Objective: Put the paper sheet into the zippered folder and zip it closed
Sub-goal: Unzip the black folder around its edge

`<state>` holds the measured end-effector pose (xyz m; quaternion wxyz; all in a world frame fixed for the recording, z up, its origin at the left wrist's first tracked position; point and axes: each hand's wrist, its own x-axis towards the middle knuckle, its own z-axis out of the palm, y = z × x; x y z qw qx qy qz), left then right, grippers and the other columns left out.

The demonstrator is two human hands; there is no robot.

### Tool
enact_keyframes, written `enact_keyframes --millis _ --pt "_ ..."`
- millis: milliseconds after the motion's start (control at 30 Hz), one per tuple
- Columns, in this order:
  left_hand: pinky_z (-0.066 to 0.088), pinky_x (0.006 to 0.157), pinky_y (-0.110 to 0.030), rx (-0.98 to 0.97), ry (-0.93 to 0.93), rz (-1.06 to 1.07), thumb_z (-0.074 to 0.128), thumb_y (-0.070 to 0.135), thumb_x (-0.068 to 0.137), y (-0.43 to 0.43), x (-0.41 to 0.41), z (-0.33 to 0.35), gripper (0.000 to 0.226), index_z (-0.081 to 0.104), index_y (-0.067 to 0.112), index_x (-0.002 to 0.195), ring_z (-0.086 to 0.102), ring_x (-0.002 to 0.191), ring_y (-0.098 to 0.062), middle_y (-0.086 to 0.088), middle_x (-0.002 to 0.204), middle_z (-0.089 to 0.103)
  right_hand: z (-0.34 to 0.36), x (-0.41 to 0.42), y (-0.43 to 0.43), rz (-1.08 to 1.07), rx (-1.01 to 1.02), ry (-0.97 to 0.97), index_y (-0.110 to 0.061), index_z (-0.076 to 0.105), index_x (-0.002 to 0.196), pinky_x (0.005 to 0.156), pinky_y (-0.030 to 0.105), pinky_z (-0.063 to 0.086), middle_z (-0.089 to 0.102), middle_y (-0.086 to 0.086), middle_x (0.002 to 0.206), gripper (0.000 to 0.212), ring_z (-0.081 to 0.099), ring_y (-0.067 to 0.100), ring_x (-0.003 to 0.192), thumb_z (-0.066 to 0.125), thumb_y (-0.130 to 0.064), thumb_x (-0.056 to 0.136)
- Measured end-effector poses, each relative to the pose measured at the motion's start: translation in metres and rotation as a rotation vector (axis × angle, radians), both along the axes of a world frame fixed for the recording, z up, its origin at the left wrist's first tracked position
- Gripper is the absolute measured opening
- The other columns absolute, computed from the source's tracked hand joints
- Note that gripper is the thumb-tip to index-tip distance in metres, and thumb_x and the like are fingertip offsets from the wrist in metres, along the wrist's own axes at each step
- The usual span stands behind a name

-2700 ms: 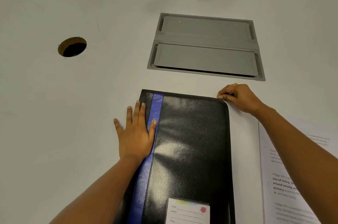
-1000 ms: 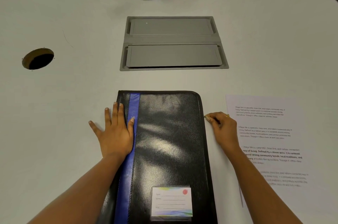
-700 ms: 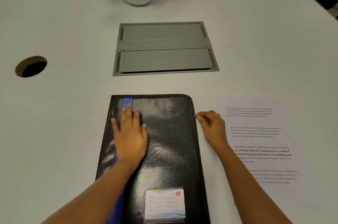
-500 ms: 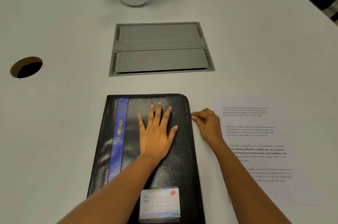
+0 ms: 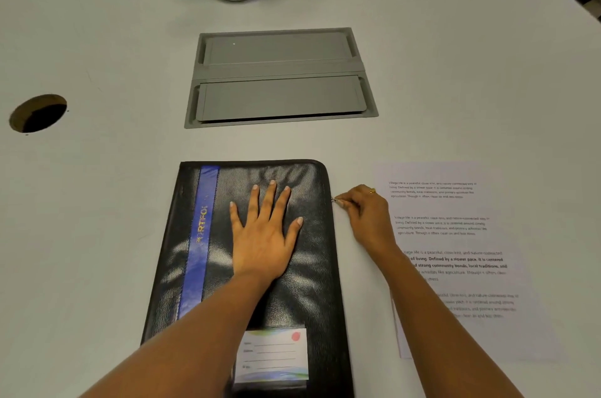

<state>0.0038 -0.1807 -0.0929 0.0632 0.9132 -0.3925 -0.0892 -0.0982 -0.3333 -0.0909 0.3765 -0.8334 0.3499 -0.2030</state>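
The black zippered folder (image 5: 260,267) lay closed on the white table (image 5: 97,235), its blue stripe (image 5: 200,235) running down the left side and a label card (image 5: 274,355) near the bottom edge. The left hand (image 5: 263,235) rested flat on the cover, fingers spread, gripping nothing — simply pressing the folder down. The right hand (image 5: 366,212) was pinched on the small metal zipper pull (image 5: 335,200) at the folder's right edge, a little below the rounded top corner. The paper sheet (image 5: 455,251) lay printed side up on the table just to the right of the folder, partly under the right forearm and not yet inside. The step in hand looked like unzipping, so most of the task remained. The chief risk seemed to be the slider catching on its way down the edge; a hard tug could then drag the whole folder sideways if the flat palm slipped on the glossy cover. The forearm lying over the sheet could also scuff or crease it — or push it toward the table's edge — as the hand travelled.
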Motion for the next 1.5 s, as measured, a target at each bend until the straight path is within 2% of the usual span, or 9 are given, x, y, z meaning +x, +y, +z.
enact_keyframes --millis 133,400,600,733,933,1100,1233,1367,1500 --pt "-0.009 0.114 -0.052 -0.025 0.003 -0.001 -0.012 0.069 0.078 -0.001 0.0 -0.002 0.079 0.004 0.035 0.148 -0.009 0.146 -0.017 0.009 0.158 -0.003 0.0 -0.002 0.002 0.012 0.005 -0.025 -0.001 0.072 0.087 0.076 0.023 0.042 0.067 0.014 0.086 0.014 0.058 0.021 0.082 0.059 -0.002 0.085" --pt "-0.007 0.113 -0.056 0.01 -0.012 0.021 -0.013 0.061 0.08 -0.002 0.0 -0.003 0.074 0.001 0.036 0.148 -0.009 0.146 -0.015 0.011 0.158 -0.004 0.002 -0.003 0.009 -0.017 0.035 -0.033 0.001 0.071 0.09 0.076 0.025 0.043 0.067 0.015 0.087 0.014 0.058 0.02 0.083 0.058 -0.001 0.085" --pt "-0.006 0.114 -0.057 -0.001 -0.003 0.013 -0.024 0.067 0.074 -0.001 0.0 -0.002 0.083 -0.001 0.036 0.147 -0.009 0.146 -0.015 0.011 0.158 -0.004 -0.002 -0.004 0.016 -0.07 0.018 -0.056 0.0 0.072 0.089 0.075 0.024 0.044 0.068 0.014 0.085 0.014 0.061 0.023 0.082 0.059 0.0 0.085" --pt "-0.007 0.113 -0.057 -0.004 -0.004 0.005 -0.035 0.065 0.068 -0.002 0.001 -0.003 0.092 -0.002 0.035 0.148 -0.011 0.146 -0.016 0.01 0.158 -0.005 -0.004 -0.002 0.016 -0.098 0.019 -0.056 -0.001 0.071 0.087 0.074 0.017 0.04 0.068 0.013 0.086 0.014 0.061 0.021 0.083 0.057 -0.001 0.086" --pt "-0.007 0.113 -0.057 0.005 0.01 -0.002 -0.014 0.062 0.079 -0.001 0.0 -0.001 0.076 0.001 0.034 0.148 -0.01 0.146 -0.016 0.009 0.158 -0.003 -0.004 0.01 0.008 -0.129 0.0 -0.025 0.001 0.071 0.088 0.077 0.022 0.042 0.065 0.016 0.089 0.015 0.061 0.026 0.085 0.056 -0.001 0.086" --pt "-0.008 0.112 -0.056 -0.008 0.013 0.006 -0.011 0.06 0.079 -0.002 -0.001 0.001 0.075 0.004 0.035 0.148 -0.008 0.146 -0.015 0.01 0.158 -0.001 -0.003 0.006 0.006 -0.093 -0.03 -0.016 0.002 0.071 0.086 0.07 0.011 0.034 0.065 0.016 0.086 0.014 0.06 0.025 0.083 0.057 -0.002 0.086" --pt "-0.008 0.112 -0.056 -0.001 0.001 0.006 -0.017 0.065 0.077 -0.001 0.0 -0.001 0.079 0.001 0.036 0.148 -0.009 0.146 -0.014 0.011 0.158 -0.003 -0.004 -0.003 0.014 -0.079 -0.037 -0.033 0.002 0.07 0.088 0.07 -0.003 0.034 0.065 0.015 0.086 0.014 0.055 0.015 0.079 0.057 -0.001 0.086" --pt "-0.008 0.113 -0.056 -0.004 0.01 0.013 -0.013 0.063 0.079 -0.002 0.0 0.0 0.076 0.003 0.036 0.148 -0.009 0.146 -0.014 0.011 0.158 -0.002 -0.004 -0.004 0.016 -0.058 -0.029 -0.046 0.003 0.07 0.086 0.071 0.006 0.036 0.065 0.016 0.085 0.013 0.057 0.018 0.079 0.057 0.002 0.085" --pt "-0.008 0.113 -0.055 -0.002 0.012 0.014 -0.011 0.06 0.079 -0.002 0.0 0.001 0.074 0.002 0.036 0.148 -0.009 0.146 -0.014 0.011 0.158 -0.003 -0.003 -0.006 0.015 -0.052 -0.033 -0.041 0.002 0.07 0.086 0.07 -0.003 0.036 0.066 0.014 0.084 0.013 0.054 0.012 0.078 0.057 0.001 0.085"
